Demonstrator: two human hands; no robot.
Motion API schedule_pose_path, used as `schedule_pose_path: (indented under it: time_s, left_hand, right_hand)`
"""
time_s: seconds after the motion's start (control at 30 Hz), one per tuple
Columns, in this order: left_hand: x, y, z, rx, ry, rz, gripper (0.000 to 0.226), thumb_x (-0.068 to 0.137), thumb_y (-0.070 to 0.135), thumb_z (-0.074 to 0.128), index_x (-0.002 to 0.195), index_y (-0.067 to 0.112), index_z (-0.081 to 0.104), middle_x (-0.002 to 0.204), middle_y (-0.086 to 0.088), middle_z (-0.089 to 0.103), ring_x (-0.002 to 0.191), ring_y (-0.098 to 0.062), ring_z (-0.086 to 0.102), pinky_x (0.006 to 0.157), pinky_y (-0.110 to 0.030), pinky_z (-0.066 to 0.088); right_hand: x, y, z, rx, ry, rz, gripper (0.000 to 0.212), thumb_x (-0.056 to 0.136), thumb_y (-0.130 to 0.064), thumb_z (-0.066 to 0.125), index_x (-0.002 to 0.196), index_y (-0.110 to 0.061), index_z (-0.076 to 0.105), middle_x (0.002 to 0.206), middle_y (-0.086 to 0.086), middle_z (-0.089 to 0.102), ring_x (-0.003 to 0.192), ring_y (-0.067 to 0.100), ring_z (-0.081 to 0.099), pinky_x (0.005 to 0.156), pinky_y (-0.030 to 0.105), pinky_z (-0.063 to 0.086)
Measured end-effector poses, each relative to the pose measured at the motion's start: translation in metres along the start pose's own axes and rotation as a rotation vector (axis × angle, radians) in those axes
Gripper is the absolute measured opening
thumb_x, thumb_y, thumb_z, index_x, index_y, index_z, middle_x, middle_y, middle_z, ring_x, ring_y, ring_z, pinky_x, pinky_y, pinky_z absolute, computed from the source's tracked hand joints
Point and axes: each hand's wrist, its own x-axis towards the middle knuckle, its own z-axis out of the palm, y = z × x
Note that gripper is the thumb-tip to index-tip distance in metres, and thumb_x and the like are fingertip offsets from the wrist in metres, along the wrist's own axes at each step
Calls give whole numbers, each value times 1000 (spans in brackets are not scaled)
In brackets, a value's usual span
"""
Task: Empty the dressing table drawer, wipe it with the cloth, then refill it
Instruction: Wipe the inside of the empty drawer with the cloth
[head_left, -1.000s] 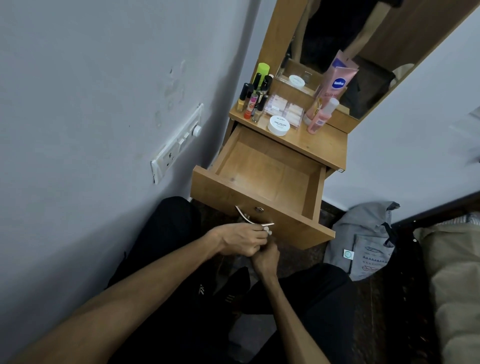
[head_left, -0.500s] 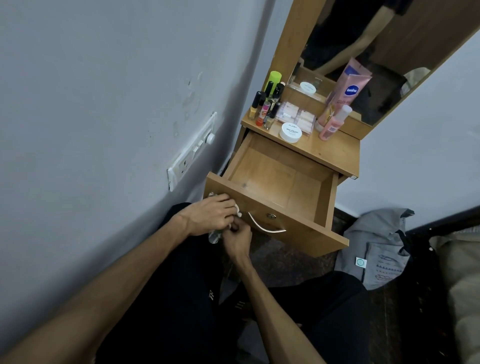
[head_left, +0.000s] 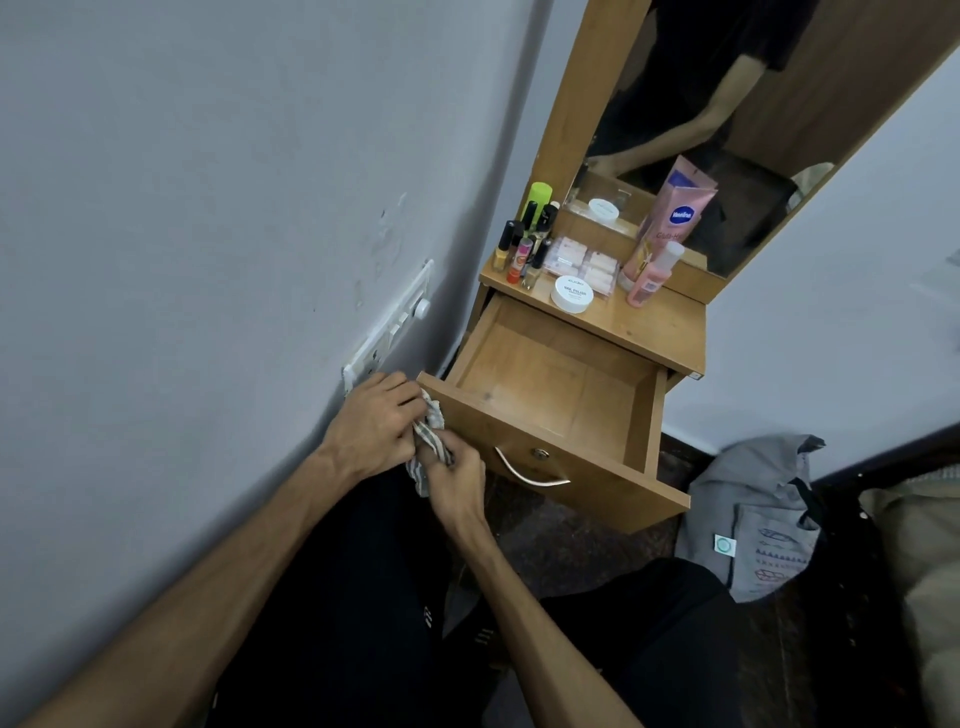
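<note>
The wooden drawer of the dressing table stands pulled out with nothing inside it. At its front left corner, my left hand and my right hand both grip a small striped cloth bunched between them. On the table top stand several nail polish bottles, a white round tub, clear packs, a pink tube and a small pink bottle.
A grey wall with a white switch plate runs close on the left. A mirror rises behind the table. A grey bag lies on the floor at the right, beside dark and beige bedding. My dark-clad legs fill the foreground.
Both hands moved left and up from under the drawer handle to the drawer's front left corner, and the striped cloth now shows between them. The camera view shifted with them.
</note>
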Motion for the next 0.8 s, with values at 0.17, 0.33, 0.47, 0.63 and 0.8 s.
schedule_pose_path:
  time_s: [0.17, 0.33, 0.47, 0.63, 0.8]
  left_hand:
    - [28, 10, -25, -151, 237, -51, 19, 57, 0, 54, 71, 10, 62, 76, -1, 60, 73, -23, 54, 70, -36, 44]
    - [79, 26, -42, -253, 385, -124, 20, 63, -2, 55, 78, 11, 63, 82, 1, 63, 77, -18, 56, 73, -32, 43]
    - [114, 26, -42, -235, 297, -139, 24, 72, 3, 55, 91, 10, 67, 95, -2, 66, 89, -19, 59, 81, -31, 46]
    - [131, 12, -26, -202, -17, -136, 31, 85, 8, 53, 112, 5, 68, 110, -9, 66, 97, -24, 59, 89, -40, 50]
    - [113, 2, -7, -267, -474, -301, 17, 90, 12, 55, 96, 23, 67, 96, 1, 66, 88, -14, 57, 84, -33, 50]
  right_hand:
    - [-10, -43, -24, 59, 35, -95, 25, 92, -40, 61, 86, -17, 69, 73, -1, 68, 66, 9, 60, 64, 40, 50]
    - [11, -85, -66, 4, 121, -227, 21, 94, -41, 60, 87, -22, 67, 79, 2, 69, 74, 24, 66, 65, 48, 55]
    - [48, -102, -101, -193, 205, -335, 6, 92, -30, 59, 89, -26, 63, 78, -8, 65, 71, 10, 60, 60, 33, 48]
    - [85, -99, -123, -498, 87, -305, 10, 90, -34, 52, 95, -28, 60, 84, -11, 66, 71, 6, 57, 59, 26, 39]
    - [87, -75, -121, -606, -197, -151, 13, 89, -35, 51, 88, -26, 60, 77, -7, 64, 64, 4, 54, 60, 29, 40]
